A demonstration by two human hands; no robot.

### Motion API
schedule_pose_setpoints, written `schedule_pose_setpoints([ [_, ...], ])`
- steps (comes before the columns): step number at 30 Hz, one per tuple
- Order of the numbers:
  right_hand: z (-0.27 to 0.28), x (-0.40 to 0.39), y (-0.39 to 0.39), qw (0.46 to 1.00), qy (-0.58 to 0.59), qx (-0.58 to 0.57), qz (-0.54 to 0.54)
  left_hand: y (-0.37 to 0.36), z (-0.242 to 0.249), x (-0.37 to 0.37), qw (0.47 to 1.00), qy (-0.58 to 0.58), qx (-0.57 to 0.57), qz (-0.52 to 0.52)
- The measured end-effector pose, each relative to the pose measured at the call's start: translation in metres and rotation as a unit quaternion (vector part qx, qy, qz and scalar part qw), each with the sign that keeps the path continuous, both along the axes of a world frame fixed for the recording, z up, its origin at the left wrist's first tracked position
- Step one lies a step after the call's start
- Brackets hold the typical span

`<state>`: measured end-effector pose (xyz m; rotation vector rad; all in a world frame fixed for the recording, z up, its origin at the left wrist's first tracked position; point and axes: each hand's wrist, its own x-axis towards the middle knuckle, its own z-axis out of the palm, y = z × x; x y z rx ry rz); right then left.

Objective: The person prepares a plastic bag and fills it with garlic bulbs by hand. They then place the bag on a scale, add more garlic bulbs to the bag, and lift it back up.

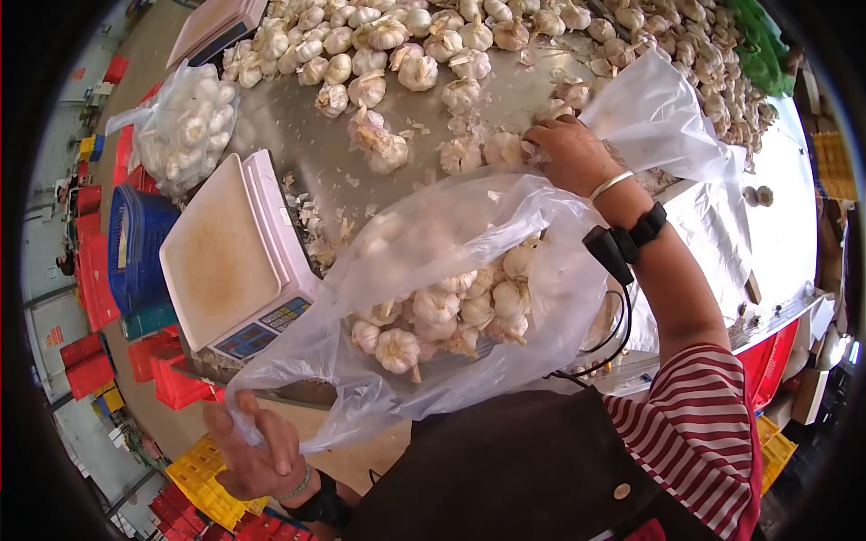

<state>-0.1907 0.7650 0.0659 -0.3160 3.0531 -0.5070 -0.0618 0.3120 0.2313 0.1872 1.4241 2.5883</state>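
Observation:
A clear plastic bag (550, 307) lies at the table's near edge, its mouth spread and several garlic bulbs (435, 311) inside. The edge of this bag is pinched in my left hand (262, 451), at the lower left. Over the bag's far side reaches my right hand (577, 155), its fingers curled down around a garlic bulb (532, 153) that is mostly hidden beneath them. More loose bulbs (462, 155) lie just left of those fingers. A second sheet of clear plastic (663, 122) rests to the right of my right hand.
A white weighing scale (221, 252) stands at left, beside a blue basket (140, 243). Behind it is a filled bag of garlic (189, 126). Another scale (212, 27) sits farther back. A large garlic heap (667, 45) and green netting (762, 45) occupy the far right. Papery skins litter the metal table (311, 131).

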Motion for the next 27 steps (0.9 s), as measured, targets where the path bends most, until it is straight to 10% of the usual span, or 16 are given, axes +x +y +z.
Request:
schedule_pose_setpoints([
  [8,-0.004,0.009,0.036,0.957,-0.101,-0.207,-0.177,0.000,-0.004,-0.001,1.000,0.002,0.000,-0.001],
  [10,-0.010,0.013,0.055,0.681,-0.156,-0.677,-0.232,0.000,-0.004,0.001,1.000,-0.015,-0.005,0.025],
  [13,0.021,-0.003,0.053,0.590,-0.174,-0.758,-0.218,0.004,-0.002,-0.004,0.997,0.040,0.015,-0.071],
  [18,0.023,-0.041,-0.008,0.961,-0.205,-0.166,-0.078,0.013,0.004,0.001,1.000,0.026,-0.002,0.004],
  [21,-0.021,-0.048,-0.034,0.987,-0.027,0.031,0.158,0.015,0.010,0.006,0.999,0.039,-0.022,0.012],
  [27,-0.009,-0.051,-0.050,0.981,-0.127,0.138,0.046,0.017,0.011,0.023,0.998,0.049,-0.041,0.019],
])
